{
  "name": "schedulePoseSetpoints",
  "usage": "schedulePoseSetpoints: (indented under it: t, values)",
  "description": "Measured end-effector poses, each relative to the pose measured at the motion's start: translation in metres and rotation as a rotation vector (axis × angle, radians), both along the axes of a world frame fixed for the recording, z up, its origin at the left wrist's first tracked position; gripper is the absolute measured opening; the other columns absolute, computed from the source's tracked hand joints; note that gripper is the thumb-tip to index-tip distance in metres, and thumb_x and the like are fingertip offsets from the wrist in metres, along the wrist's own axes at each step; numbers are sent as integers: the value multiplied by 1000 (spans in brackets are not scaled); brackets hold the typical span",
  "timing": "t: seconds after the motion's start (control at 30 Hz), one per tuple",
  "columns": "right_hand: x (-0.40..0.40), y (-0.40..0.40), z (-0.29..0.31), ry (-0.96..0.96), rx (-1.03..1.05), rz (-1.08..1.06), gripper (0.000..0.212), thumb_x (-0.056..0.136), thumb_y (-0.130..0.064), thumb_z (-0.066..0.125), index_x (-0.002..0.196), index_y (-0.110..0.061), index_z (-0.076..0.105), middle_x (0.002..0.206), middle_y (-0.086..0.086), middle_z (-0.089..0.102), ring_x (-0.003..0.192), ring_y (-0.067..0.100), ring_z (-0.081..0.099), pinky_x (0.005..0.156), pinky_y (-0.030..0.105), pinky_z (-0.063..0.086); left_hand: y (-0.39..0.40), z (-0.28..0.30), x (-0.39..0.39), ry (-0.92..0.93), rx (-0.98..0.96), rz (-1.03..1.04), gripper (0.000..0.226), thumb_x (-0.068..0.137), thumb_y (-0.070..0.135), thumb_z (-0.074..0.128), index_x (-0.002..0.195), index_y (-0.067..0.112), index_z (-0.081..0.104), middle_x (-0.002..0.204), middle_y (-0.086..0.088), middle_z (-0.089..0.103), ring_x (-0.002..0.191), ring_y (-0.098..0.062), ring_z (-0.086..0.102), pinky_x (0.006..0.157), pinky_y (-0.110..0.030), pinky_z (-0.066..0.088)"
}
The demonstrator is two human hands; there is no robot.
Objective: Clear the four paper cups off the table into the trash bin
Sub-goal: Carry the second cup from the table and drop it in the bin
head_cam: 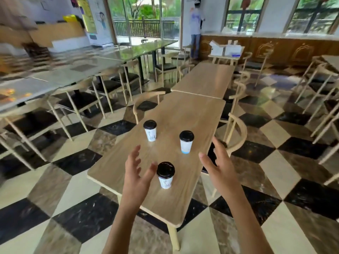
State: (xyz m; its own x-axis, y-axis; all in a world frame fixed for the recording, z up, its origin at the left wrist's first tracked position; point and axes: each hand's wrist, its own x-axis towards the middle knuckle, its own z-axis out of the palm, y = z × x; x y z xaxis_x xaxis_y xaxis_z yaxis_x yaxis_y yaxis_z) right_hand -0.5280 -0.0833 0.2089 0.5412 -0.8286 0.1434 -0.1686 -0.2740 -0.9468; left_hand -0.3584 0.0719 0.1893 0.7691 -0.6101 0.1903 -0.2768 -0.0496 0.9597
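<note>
Three paper cups stand upright on the wooden table [183, 110]: the near cup [165, 175] up front, the far-left cup [150, 130] behind it, the right cup [186, 142] back and right. Left hand [136, 173] just beside the near cup, perhaps touching; right hand [218, 162] over the table's right edge.

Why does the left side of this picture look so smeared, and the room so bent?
Head view: the glass-topped tables at left are streaked by motion blur, while the three white paper cups with black lids stay fairly sharp; the wide-angle lens bows the checkered floor and tilts the windows, whose daylight glares off the glass.
</note>
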Motion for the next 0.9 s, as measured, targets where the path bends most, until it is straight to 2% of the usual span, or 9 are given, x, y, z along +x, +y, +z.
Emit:
schedulePoseSetpoints:
  t: [0.13,0.27,0.33,0.4,0.53,0.67,0.8,0.9]
  values:
    - [31,-48,-31,27,71,60,73,91,-52,57,154,-34,23,155,-22,26,141,-4,23,111,23,25,-46,-34,16,56,121,41,80,77,62,65,148,35,37,152,0,38,131,-25,46,108,-48,42]
    - [56,-67,-70,108,162,110,72,93,-50,56,154,-31,23,161,-13,26,143,0,24,119,35,26,-74,-77,28,103,262,58,69,90,40,72,149,32,38,151,-4,36,133,-31,45,108,-55,42]
    - [82,-83,-103,182,250,134,70,94,-49,55,154,-30,24,160,-12,28,143,1,25,117,33,27,-93,-113,46,143,364,89,69,89,34,74,148,30,39,149,-2,37,134,-32,44,110,-57,41]
    - [88,-85,-113,194,287,129,70,94,-47,55,154,-27,25,160,-10,28,141,0,25,116,30,26,-97,-126,49,141,404,72,71,87,32,77,148,27,41,146,-2,37,135,-32,44,110,-56,40]
    - [95,-91,-123,206,305,121,71,94,-48,54,154,-25,24,162,-7,27,147,10,26,119,37,27,-112,-139,50,100,481,53,77,81,30,83,147,20,44,141,-5,39,136,-28,41,111,-40,36]
    - [112,-97,-145,245,375,123,69,95,-46,55,154,-26,25,161,-8,28,147,12,27,118,34,27,-128,-164,59,108,556,33,82,76,33,85,146,22,43,134,2,36,132,-26,41,109,-45,40]
    - [119,-102,-163,269,411,114,70,94,-49,54,154,-29,24,161,-8,27,147,11,26,115,31,27,-139,-178,61,60,638,-23,86,73,40,83,147,28,41,142,0,38,131,-25,43,100,-38,42]
    - [123,-105,-169,286,423,122,71,94,-50,54,154,-29,23,162,-7,27,148,14,26,116,34,27,-144,-182,65,21,674,-32,87,73,38,83,149,24,43,148,-2,40,134,-27,43,102,-39,44]
